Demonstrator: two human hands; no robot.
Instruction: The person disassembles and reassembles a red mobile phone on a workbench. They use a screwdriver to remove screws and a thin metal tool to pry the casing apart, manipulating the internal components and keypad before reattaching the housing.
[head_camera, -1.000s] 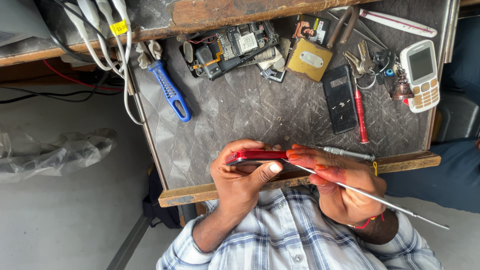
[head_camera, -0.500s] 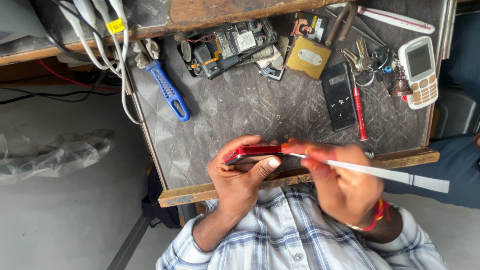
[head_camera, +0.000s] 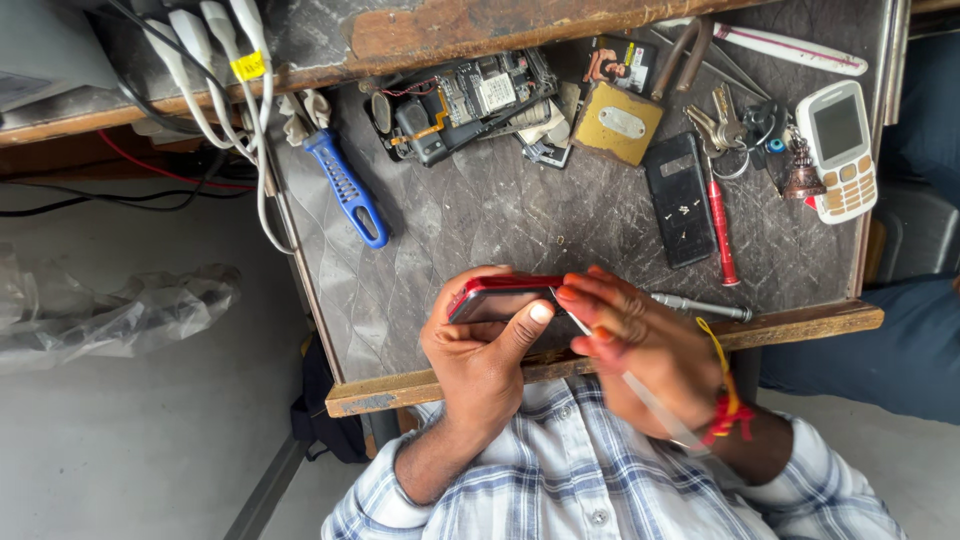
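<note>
My left hand (head_camera: 487, 352) grips a red mobile phone (head_camera: 500, 296) on edge above the near side of the grey worktop (head_camera: 480, 225), thumb pressed on its side. My right hand (head_camera: 640, 345) holds a thin white-handled tool (head_camera: 655, 405) like a pen, with its tip at the phone's right end. The tool's handle slants back toward my chest and looks blurred. The phone's face is mostly hidden by my fingers.
On the worktop lie a blue-handled tool (head_camera: 345, 188), an opened circuit board assembly (head_camera: 455, 100), a black phone back cover (head_camera: 679, 199), a red screwdriver (head_camera: 721, 231), keys (head_camera: 722, 125), a white keypad phone (head_camera: 842, 150) and a metal driver (head_camera: 700, 306). White cables (head_camera: 225, 80) hang at left.
My right hand has swung the tool round, so its handle now points down toward my chest instead of out to the right. The left hand keeps the phone in place.
</note>
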